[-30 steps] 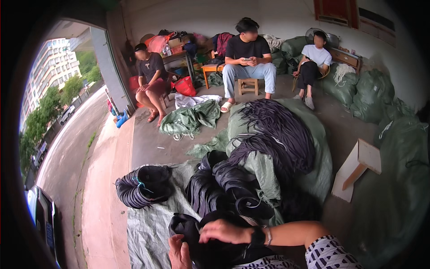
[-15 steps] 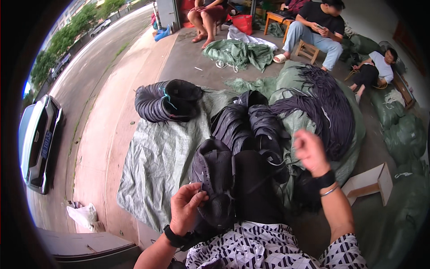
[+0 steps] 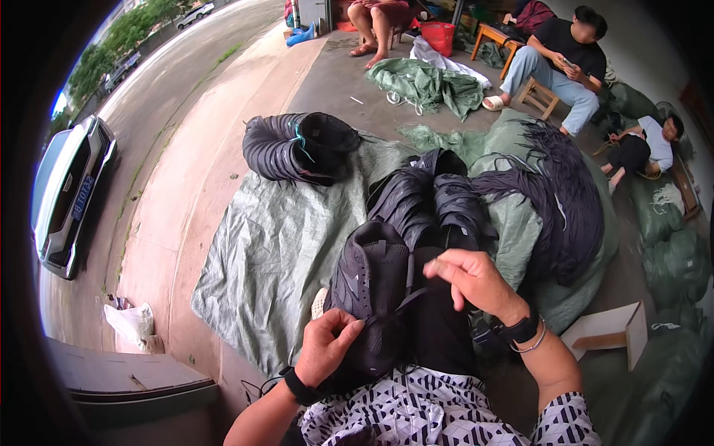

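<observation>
A black lace-up sneaker [image 3: 378, 271] rests on my lap, its opening pointing away from me and its toe towards me. My left hand [image 3: 327, 346] is closed at the sneaker's left side, thumb and forefinger pinching what looks like the end of a dark shoelace. Just right of the sneaker, my right hand [image 3: 476, 282] hovers with forefinger and thumb apart, its tips slightly blurred. A loose dark strand slants from the sneaker's right edge towards this hand. Beyond the sneaker lie stacked rows of black shoe uppers [image 3: 409, 197].
A curved stack of black uppers [image 3: 286, 149] tied with blue string sits on a grey-green sheet [image 3: 260, 260]. Many dark laces [image 3: 561, 186] drape over a green sack [image 3: 506, 149] at right. A wooden box piece [image 3: 610, 334] stands nearby. Several people sit farther back.
My right hand has come down and left, from out at the right to beside the sneaker. My left hand stays at the sneaker's side. The whole view has shifted slightly.
</observation>
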`<move>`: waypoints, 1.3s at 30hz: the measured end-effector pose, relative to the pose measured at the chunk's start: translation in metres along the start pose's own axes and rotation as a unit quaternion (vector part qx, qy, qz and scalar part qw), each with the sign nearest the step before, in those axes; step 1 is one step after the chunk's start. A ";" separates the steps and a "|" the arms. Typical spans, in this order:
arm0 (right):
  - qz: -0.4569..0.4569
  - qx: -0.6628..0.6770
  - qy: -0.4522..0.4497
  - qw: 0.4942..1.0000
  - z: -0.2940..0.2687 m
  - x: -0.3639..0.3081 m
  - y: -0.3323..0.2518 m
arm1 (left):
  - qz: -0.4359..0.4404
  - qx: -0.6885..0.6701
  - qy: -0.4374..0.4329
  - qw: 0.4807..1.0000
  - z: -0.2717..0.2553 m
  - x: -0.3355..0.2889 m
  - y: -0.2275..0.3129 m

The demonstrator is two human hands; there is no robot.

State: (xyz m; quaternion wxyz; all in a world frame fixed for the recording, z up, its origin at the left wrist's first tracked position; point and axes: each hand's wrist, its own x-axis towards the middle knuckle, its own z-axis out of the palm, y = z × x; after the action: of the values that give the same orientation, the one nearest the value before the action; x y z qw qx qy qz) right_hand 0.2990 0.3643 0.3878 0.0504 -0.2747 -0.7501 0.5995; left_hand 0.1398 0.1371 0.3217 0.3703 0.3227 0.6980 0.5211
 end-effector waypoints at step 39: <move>-0.139 -0.247 -0.070 0.956 0.095 0.001 -0.010 | 0.302 0.465 -0.117 0.824 -0.028 0.031 0.056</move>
State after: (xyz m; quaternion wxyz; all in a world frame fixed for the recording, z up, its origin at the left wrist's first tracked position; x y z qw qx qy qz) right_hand 0.2562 0.2804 0.3710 0.0114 -0.1289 -0.9071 0.4005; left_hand 0.1036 0.1634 0.3752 0.0795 0.7094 0.6771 0.1791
